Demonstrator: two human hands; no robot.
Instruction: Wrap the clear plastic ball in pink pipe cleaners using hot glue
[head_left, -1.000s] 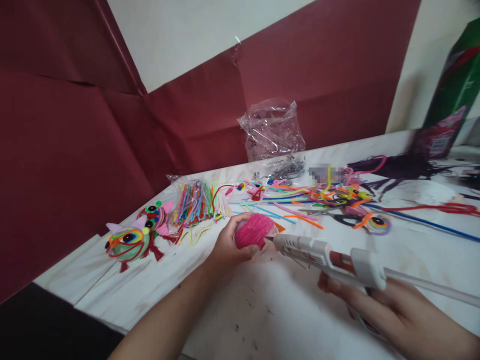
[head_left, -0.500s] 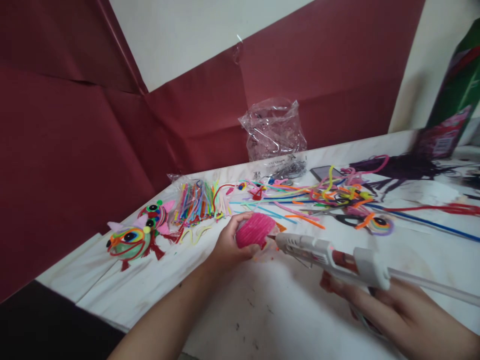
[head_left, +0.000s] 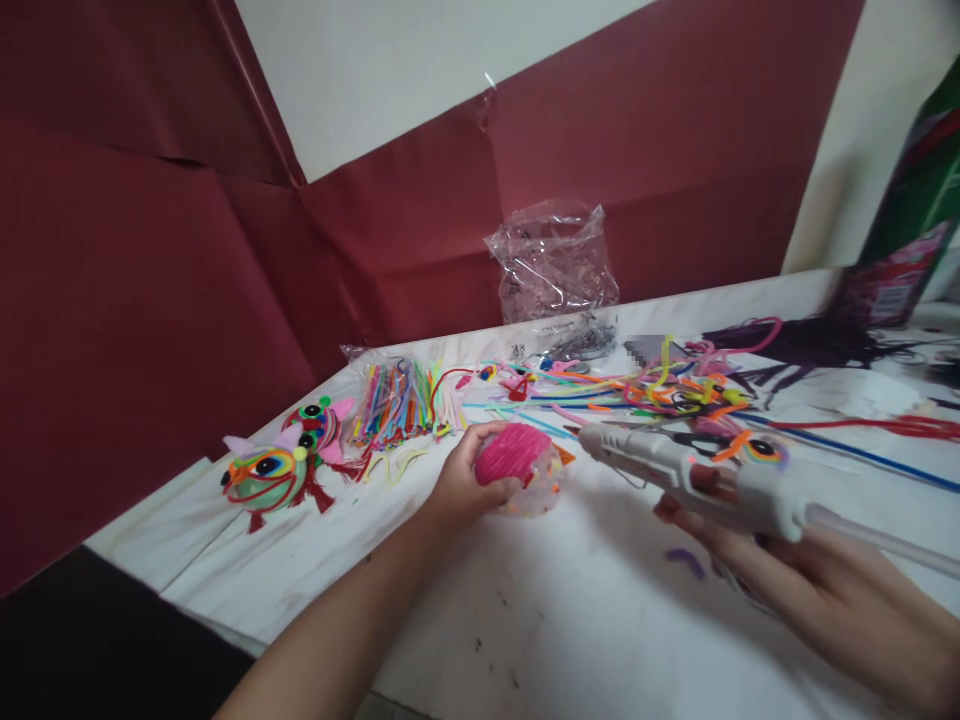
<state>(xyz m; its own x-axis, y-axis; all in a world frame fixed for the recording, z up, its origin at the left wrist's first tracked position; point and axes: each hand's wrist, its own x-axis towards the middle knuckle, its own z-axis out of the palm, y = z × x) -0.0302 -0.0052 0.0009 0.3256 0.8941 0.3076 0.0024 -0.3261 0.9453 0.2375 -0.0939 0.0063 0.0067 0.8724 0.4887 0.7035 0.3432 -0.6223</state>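
My left hand (head_left: 471, 473) is wrapped round a rounded craft piece (head_left: 514, 455), covered in pink pipe cleaner on one side and pale and clear-looking on the other. In my right hand (head_left: 757, 570) is a white glue gun (head_left: 675, 475), with a clear glue stick (head_left: 885, 540) coming out of its back end. The gun's nozzle points left and is a little apart from the craft piece. A short purple pipe cleaner piece (head_left: 685, 562) lies on the table below the gun.
Two decorated animal-face crafts (head_left: 266, 475) sit at the left. A bundle of coloured pipe cleaners (head_left: 397, 400) lies behind my left hand. Loose pipe cleaners and scissors (head_left: 694, 442) spread to the right. A clear plastic bag (head_left: 555, 270) stands at the back, near purple strands (head_left: 802, 345).
The glue gun has drawn back to the right and up, so its nozzle has left the craft piece. More of the pale side and the purple piece now show.
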